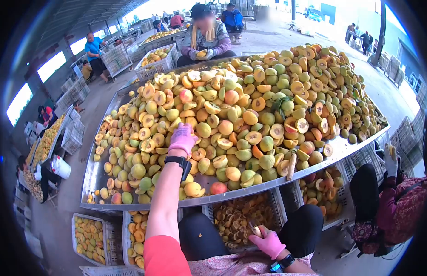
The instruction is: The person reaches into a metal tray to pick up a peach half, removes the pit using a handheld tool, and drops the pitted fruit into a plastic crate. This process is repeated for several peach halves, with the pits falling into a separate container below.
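Note:
My left hand (182, 139), in a pink glove, reaches onto a large heap of whole and halved yellow peaches (250, 117) on a metal-rimmed table. Its fingertips are among the fruit, and whether they grip a peach is hidden. My right hand (269, 242), also pink-gloved, is low by my lap, closed around a short light-handled tool (256, 230) whose working end is too small to make out. Below that table edge, near the right hand, a crate (280, 205) holds peach pieces and scraps. A wooden handle (291, 166) lies across the front rim.
Crates of peaches (90, 237) stand under and beside the table. Across from me sits a gloved co-worker (205, 39) holding fruit. Another person (399, 211) sits close on my right. Farther left are more fruit tables, stacked crates (73, 131) and a white bucket (62, 168).

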### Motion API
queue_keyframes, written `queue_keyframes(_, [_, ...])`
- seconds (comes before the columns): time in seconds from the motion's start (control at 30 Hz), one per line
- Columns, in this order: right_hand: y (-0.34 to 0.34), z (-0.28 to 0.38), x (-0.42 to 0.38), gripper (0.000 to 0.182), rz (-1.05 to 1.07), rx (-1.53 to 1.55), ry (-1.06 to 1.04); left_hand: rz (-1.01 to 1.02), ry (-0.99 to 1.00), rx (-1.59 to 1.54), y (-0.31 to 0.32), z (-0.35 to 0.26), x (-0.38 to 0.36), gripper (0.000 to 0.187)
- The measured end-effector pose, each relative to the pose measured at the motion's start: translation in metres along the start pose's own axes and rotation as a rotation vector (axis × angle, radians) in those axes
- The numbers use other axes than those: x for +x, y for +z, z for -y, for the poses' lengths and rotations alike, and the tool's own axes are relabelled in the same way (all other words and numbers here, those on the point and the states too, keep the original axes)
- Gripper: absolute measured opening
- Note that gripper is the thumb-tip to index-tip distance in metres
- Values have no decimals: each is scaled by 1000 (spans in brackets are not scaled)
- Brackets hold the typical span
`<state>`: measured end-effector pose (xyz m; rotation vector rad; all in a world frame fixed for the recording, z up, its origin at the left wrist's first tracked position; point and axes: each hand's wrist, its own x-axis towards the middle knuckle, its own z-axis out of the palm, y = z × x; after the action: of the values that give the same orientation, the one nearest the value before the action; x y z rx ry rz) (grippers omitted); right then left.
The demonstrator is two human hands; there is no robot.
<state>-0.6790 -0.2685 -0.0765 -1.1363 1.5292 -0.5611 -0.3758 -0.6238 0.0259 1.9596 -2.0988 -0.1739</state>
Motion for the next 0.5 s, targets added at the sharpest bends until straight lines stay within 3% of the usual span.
queue_keyframes(0.07, [-1,3,-3,35,7,28,-42,28,-22,60,-1,0,-15,51])
queue_keyframes(0.13, [-4,10,-7,33,11,106,-104,-76,-250,-800,6,1,-44,46])
queue_keyframes(0.2, [-8,29,-12,32,38,137,-174,213,-136,-1539,11,8,-80,39])
queue_keyframes(0.27, [-11,50,-19,36,-7,75,-352,292,-110,-1974,19,-16,-131,40])
queue_keyframes(0.33, [-17,69,-26,41,-33,36,-490,461,-150,-2290,15,-51,-181,50])
queue_keyframes(0.43, [-20,87,-37,40,-74,-21,-602,496,-296,-2467,18,-96,-240,60])
queue_keyframes(0.5, [-20,95,-44,38,-102,-102,-624,451,-406,-2507,28,-117,-269,56])
